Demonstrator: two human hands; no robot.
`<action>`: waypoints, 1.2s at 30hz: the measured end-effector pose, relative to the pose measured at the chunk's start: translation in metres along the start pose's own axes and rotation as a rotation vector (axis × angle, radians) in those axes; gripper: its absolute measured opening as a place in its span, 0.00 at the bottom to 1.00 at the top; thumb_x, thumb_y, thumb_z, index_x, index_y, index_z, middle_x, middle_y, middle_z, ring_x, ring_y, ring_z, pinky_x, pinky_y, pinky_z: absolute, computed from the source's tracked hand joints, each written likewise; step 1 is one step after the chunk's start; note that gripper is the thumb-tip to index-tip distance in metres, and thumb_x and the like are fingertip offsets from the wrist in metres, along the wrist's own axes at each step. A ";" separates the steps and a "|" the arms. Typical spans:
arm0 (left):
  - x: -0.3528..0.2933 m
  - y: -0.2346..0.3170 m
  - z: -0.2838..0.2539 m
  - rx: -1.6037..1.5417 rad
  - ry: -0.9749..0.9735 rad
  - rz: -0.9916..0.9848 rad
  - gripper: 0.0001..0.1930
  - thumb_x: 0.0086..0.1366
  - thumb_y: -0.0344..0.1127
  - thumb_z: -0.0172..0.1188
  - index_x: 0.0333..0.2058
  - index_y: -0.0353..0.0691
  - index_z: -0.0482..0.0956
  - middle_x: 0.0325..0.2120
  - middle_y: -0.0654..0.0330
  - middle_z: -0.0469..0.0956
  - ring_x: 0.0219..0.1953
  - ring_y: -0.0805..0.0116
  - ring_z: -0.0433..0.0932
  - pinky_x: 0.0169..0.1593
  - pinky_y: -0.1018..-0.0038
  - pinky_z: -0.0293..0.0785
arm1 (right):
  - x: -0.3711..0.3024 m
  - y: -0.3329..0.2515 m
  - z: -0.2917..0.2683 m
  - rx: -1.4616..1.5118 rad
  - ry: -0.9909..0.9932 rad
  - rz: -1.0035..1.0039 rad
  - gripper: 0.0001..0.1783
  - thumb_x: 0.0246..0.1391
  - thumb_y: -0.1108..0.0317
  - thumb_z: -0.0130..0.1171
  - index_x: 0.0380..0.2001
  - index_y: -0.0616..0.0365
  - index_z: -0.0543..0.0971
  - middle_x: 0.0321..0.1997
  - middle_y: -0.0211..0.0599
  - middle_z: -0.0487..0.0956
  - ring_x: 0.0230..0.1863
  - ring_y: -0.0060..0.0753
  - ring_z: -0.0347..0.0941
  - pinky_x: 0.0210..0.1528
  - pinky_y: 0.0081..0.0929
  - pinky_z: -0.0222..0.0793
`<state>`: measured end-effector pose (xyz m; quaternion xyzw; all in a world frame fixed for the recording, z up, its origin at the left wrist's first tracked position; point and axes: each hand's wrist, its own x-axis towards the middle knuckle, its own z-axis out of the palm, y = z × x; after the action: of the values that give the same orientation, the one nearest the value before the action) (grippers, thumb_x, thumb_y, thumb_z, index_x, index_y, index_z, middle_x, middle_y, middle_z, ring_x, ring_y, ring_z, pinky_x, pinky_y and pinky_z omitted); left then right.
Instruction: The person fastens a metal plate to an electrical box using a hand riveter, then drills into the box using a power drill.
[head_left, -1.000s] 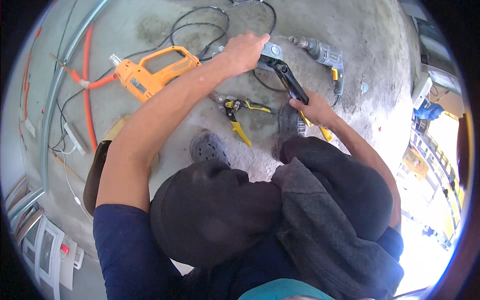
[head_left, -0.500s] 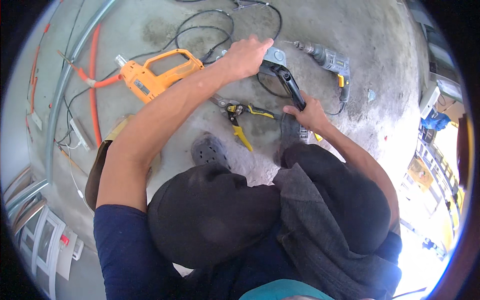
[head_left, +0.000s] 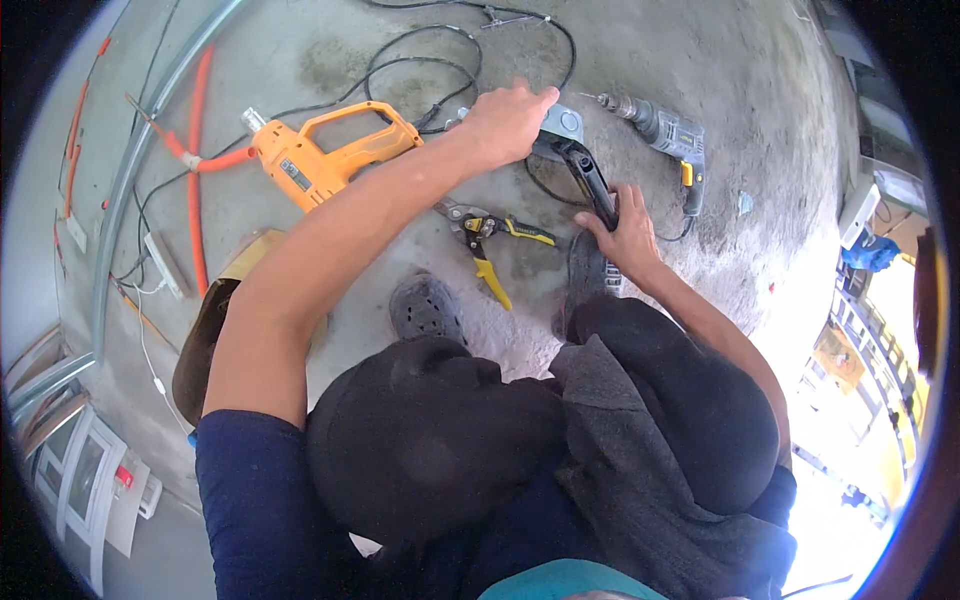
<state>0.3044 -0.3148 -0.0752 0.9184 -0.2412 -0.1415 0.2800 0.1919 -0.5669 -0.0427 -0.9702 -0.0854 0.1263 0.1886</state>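
My left hand is closed over a grey metal electrical box with round knockouts, held just above the floor. My right hand grips a black-handled hand tool. That tool's head meets the box's near edge, and its exact kind cannot be made out. Nearer my feet, yellow-and-black snips lie with their handles spread. An orange heat gun rests to the left, partly behind my left forearm. Farther right is a grey corded drill with a bit fitted.
Black cable loops across the concrete floor at the far side. Orange conduit and a curved grey pipe run along the left. A white power strip lies beside them. White frames lean at lower left.
The view has shifted slightly, so the floor items sit a little lower and to the right. Both hands stay on the box and tool; my right fingers have extended a little around the handle.
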 end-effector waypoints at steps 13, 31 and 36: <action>-0.001 0.003 -0.001 -0.018 0.016 0.006 0.29 0.60 0.25 0.60 0.62 0.40 0.70 0.45 0.38 0.76 0.44 0.41 0.83 0.47 0.54 0.81 | 0.001 -0.013 -0.037 -0.138 -0.202 -0.053 0.23 0.63 0.59 0.62 0.50 0.63 0.68 0.37 0.62 0.78 0.37 0.67 0.78 0.39 0.54 0.71; -0.006 0.010 -0.001 0.043 -0.007 -0.016 0.29 0.61 0.25 0.59 0.63 0.43 0.69 0.48 0.41 0.76 0.48 0.43 0.82 0.50 0.55 0.81 | 0.032 -0.086 -0.102 0.027 -0.784 0.471 0.25 0.61 0.68 0.62 0.56 0.69 0.67 0.34 0.51 0.79 0.26 0.40 0.83 0.20 0.34 0.76; -0.005 0.009 -0.008 0.015 -0.050 -0.043 0.30 0.62 0.24 0.58 0.64 0.44 0.69 0.49 0.42 0.75 0.49 0.42 0.81 0.50 0.54 0.80 | 0.004 -0.054 -0.107 -0.156 -0.427 -0.027 0.29 0.58 0.66 0.63 0.59 0.68 0.68 0.38 0.59 0.82 0.33 0.59 0.82 0.37 0.48 0.76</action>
<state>0.3001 -0.3157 -0.0626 0.9216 -0.2296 -0.1686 0.2637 0.2187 -0.5536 0.0737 -0.9317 -0.1460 0.3195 0.0922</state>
